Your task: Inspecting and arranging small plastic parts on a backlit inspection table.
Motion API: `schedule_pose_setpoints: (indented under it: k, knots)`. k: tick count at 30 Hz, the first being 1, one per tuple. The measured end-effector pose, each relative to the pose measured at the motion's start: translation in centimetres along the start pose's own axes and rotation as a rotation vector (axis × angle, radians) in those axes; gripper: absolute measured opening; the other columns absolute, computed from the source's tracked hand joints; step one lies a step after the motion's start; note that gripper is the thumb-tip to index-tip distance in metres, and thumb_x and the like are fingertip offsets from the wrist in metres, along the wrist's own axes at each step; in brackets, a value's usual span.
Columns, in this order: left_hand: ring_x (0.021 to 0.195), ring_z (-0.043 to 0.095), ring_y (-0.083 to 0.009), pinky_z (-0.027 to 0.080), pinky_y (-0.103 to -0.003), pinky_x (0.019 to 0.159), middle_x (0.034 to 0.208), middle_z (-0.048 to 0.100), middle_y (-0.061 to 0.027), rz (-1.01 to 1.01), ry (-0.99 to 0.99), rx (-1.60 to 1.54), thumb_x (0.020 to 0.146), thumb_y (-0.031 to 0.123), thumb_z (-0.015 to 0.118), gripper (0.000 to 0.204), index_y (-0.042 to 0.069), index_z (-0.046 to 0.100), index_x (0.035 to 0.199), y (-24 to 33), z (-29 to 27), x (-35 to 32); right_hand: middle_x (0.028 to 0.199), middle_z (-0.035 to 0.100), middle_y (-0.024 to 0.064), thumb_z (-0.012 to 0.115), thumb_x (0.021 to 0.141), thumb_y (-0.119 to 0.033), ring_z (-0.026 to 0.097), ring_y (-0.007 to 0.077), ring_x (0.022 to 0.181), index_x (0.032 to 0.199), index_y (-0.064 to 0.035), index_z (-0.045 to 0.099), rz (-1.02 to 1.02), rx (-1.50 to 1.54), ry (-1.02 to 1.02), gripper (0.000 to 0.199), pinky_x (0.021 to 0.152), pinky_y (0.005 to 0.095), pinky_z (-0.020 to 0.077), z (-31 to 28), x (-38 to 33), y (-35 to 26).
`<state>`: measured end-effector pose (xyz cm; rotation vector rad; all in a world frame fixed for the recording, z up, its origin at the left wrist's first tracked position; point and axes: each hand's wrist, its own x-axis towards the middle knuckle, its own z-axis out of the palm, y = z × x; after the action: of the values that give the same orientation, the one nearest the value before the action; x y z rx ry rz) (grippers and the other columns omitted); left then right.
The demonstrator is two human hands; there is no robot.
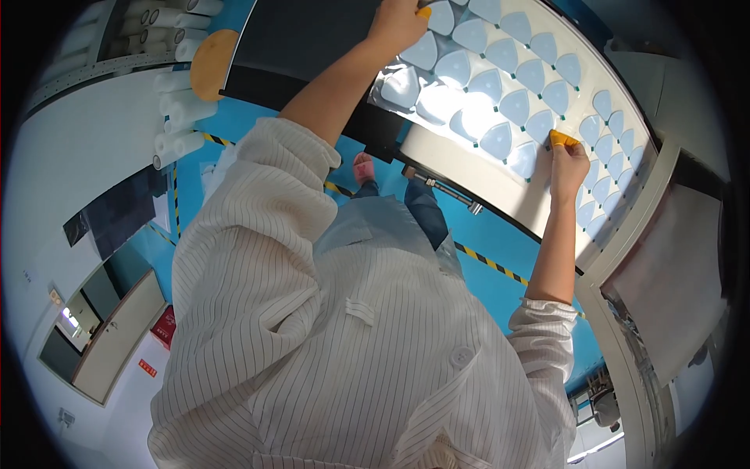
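Note:
A glossy sheet (500, 66) carries rows of pale blue rounded-triangle pieces with small dark green tabs, spread on a pale work surface (457, 164). Over its far left part is my left hand (394, 27), fingers curled closed, a yellow covering on a fingertip; the top of the picture cuts it off. My right hand (569, 160) is closed in a pinch at the sheet's right-middle, among the pieces, with yellow on its fingertips too. What either hand grips, if anything, is too thin or hidden to make out. Bright glare washes out several pieces between the hands.
A black panel (301, 55) adjoins the sheet on the left. Several white rolls (178, 109) stand beside a round tan board (212, 66). A metal rod fitting (445, 187) juts from the near edge. A pale machine frame (633, 234) rises at right. The blue floor (488, 234) bears striped tape.

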<state>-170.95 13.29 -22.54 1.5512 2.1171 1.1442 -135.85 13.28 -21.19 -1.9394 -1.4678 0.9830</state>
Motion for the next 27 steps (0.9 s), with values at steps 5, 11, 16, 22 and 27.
schedule_pose_setpoints:
  k: [5,11,16,22,27]
  knots:
    - [0.089,0.060,-0.0356,0.051,-0.042,0.073,0.100,0.056,-0.0183,-0.055,-0.144,0.335,0.083,0.016,0.060,0.039,-0.002,0.052,0.116,0.6,0.0,-0.5,0.081,0.065,0.0078,0.066,0.078,-0.014,0.057,0.0118,0.071,0.093,0.0037,0.063,-0.067,-0.320,0.055,0.024,0.065,0.0255,0.0464,0.1,0.2,-0.2]
    - [0.110,0.048,-0.0295,0.040,-0.038,0.093,0.113,0.051,-0.0155,0.228,-0.237,0.343,0.083,0.013,0.058,0.026,-0.004,0.061,0.103,0.0,-4.5,-7.9,0.075,0.057,0.0090,0.073,0.076,-0.026,0.054,0.0197,0.069,0.089,0.0001,0.055,-0.133,-0.300,0.113,0.034,0.067,0.0317,0.0460,0.2,0.1,0.8]
    - [0.106,0.048,-0.0295,0.040,-0.040,0.091,0.109,0.051,-0.0138,-0.004,-0.037,0.181,0.077,0.016,0.067,0.030,-0.001,0.060,0.101,-5.4,-12.5,-22.5,0.077,0.049,0.0033,0.065,0.084,-0.012,0.044,0.0114,0.068,0.090,-0.0039,0.048,-0.220,-0.031,-0.062,0.020,0.059,0.0255,0.0411,-0.1,-1.1,2.8]
    - [0.105,0.048,-0.0336,0.041,-0.042,0.089,0.109,0.049,-0.0167,-0.730,-0.040,0.285,0.079,0.015,0.068,0.037,-0.002,0.053,0.109,-14.8,-20.3,-35.6,0.085,0.049,0.0100,0.065,0.084,-0.012,0.049,0.0186,0.074,0.100,0.0040,0.047,-0.315,-0.489,-0.017,0.029,0.068,0.0324,0.0450,1.2,-4.9,-0.4]
    - [0.105,0.048,-0.0289,0.038,-0.039,0.092,0.112,0.050,-0.0119,-0.415,-0.391,0.451,0.074,0.033,0.071,0.050,0.001,0.056,0.110,-18.2,-20.1,-39.6,0.085,0.047,0.0075,0.066,0.082,-0.009,0.046,0.0176,0.076,0.104,0.0011,0.050,-0.579,-0.482,-0.213,0.028,0.068,0.0300,0.0412,7.7,-12.0,-7.1]
